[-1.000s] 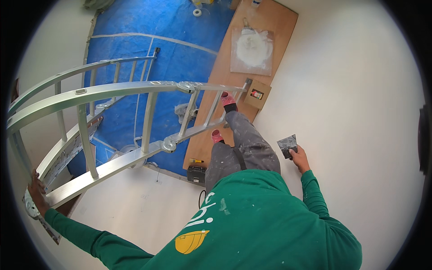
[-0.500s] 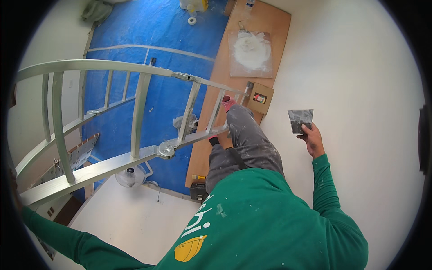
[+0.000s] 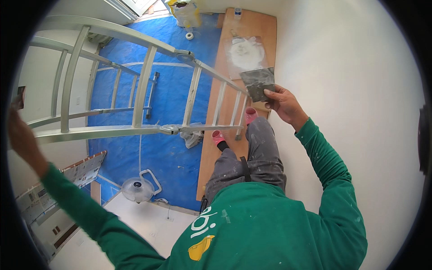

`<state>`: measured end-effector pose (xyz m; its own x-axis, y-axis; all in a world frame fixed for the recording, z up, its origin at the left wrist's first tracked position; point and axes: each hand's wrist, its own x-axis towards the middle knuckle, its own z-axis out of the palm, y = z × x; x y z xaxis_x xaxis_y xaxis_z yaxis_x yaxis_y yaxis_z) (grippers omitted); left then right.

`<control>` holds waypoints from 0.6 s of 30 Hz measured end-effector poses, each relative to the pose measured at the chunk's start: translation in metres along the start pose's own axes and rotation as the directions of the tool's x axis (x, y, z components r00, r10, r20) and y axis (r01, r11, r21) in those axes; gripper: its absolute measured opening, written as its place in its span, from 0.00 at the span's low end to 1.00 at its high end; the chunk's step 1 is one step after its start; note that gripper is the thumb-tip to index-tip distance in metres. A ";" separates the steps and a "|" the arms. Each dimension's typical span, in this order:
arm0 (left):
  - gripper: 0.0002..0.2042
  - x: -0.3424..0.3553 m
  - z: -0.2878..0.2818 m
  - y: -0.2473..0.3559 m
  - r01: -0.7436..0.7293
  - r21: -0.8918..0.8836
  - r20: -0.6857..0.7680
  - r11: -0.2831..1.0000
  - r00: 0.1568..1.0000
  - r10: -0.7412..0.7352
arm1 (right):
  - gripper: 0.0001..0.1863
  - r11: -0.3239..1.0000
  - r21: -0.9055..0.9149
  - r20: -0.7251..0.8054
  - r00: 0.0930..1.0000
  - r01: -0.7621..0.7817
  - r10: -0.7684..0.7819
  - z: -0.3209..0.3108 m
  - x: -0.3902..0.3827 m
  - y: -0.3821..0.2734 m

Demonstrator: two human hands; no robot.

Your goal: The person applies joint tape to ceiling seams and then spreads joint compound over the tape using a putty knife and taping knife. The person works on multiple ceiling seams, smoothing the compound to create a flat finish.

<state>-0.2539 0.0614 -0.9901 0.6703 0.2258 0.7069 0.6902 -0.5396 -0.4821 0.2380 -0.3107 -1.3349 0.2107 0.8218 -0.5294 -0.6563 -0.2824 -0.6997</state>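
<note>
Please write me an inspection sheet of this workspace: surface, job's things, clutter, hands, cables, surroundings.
Surface: blue floor sheet; wooden board beside the white wall.
Job's things: grey flat scraper; aluminium ladder.
Clutter: tape roll, round lamp, crumpled plastic.
Hands: right hand holds the scraper; left hand raised, blurred, grip unclear.
Cables: white loop near the lamp.
Surroundings: window frame at top.

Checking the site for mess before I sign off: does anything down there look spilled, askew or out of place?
Yes. A white patch of compound is spread on the sheet on the wooden board, and a crumpled plastic scrap lies loose on the blue tarp. The scraper in the right hand is smeared grey.
</note>
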 end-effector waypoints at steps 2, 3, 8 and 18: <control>0.18 -0.072 -0.009 0.157 0.330 -0.566 0.388 0.756 0.915 -0.109 | 0.14 0.999 0.018 0.102 0.994 -0.042 0.040 0.023 -0.008 0.015; 0.19 -0.103 -0.018 0.230 0.501 -0.671 0.621 0.546 0.782 0.046 | 0.14 0.997 0.011 0.142 0.988 -0.070 0.068 0.033 -0.013 0.024; 0.21 -0.199 -0.020 0.442 0.901 -0.333 0.773 -0.278 0.430 0.466 | 0.15 0.970 -0.140 0.301 0.924 -0.199 0.234 0.054 -0.023 0.066; 0.19 -0.263 0.177 0.484 0.838 -0.542 0.730 0.066 0.508 -0.457 | 0.19 0.961 -0.001 -0.088 0.957 -0.276 0.275 -0.070 0.021 0.173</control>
<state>-0.0477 -0.1160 -1.5009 0.2244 0.9534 0.2018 0.4590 -0.2861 0.8411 0.1794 -0.3768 -1.5006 0.0850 0.6657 -0.7414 -0.6880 -0.4990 -0.5269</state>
